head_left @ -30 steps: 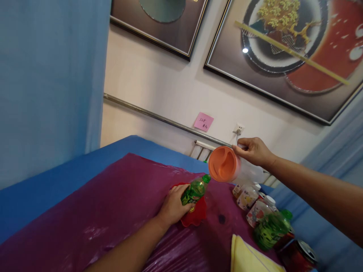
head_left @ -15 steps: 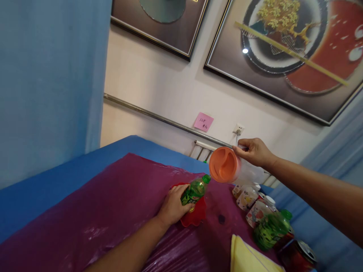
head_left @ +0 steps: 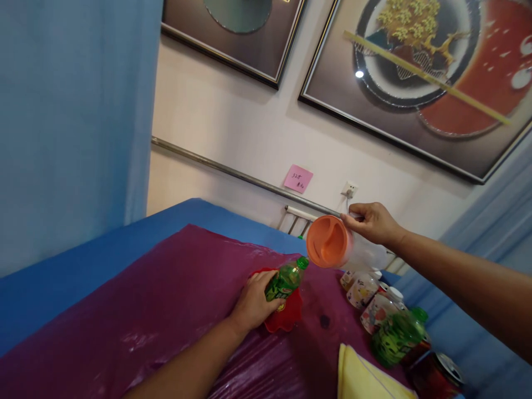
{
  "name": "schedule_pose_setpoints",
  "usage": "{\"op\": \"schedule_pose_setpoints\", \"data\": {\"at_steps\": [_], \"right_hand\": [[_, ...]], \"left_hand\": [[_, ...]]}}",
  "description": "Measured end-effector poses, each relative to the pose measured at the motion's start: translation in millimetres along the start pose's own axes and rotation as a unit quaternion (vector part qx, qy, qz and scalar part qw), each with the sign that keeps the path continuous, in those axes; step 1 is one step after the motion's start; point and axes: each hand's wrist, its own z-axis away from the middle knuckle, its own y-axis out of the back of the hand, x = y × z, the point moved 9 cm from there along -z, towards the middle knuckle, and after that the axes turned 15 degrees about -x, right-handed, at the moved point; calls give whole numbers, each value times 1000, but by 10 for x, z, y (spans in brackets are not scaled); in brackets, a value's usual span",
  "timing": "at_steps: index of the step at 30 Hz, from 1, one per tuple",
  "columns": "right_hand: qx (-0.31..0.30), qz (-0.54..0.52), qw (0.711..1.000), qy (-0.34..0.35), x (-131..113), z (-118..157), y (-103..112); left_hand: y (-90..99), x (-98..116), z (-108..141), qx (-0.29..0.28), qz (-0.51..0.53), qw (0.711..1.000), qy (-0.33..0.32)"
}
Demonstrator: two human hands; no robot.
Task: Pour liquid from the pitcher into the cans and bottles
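My left hand (head_left: 255, 299) is wrapped round a green plastic bottle (head_left: 286, 280) with a green cap. The bottle leans to the right over a red scalloped tray (head_left: 293, 313), which it partly hides. Raised to the right, my right hand (head_left: 374, 223) is closed on the handle side of a clear plastic pitcher (head_left: 368, 255). The pitcher lies tilted over, its orange lid (head_left: 326, 241) pointing left, close to the bottle's cap. My fingers cover most of the handle.
Purple plastic sheeting (head_left: 166, 293) covers the blue surface (head_left: 62, 288). On the right stand several bottles, among them a green one (head_left: 397, 338), and a dark red can (head_left: 440, 374). A folded yellow cloth (head_left: 366, 377) lies in front. Blue curtains (head_left: 75, 111) hang at both sides.
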Motion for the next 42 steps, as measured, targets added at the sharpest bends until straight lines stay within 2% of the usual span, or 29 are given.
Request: {"op": "schedule_pose_setpoints", "data": {"at_steps": [6,42], "right_hand": [[-20,-7,1000,1,-9,-4,-26],[-9,5,1000,-2,-67,4,26]], "left_hand": [[17,30,2,1,0,1000,-3],[-6,-2,10,-1,-3,1000,3]]}}
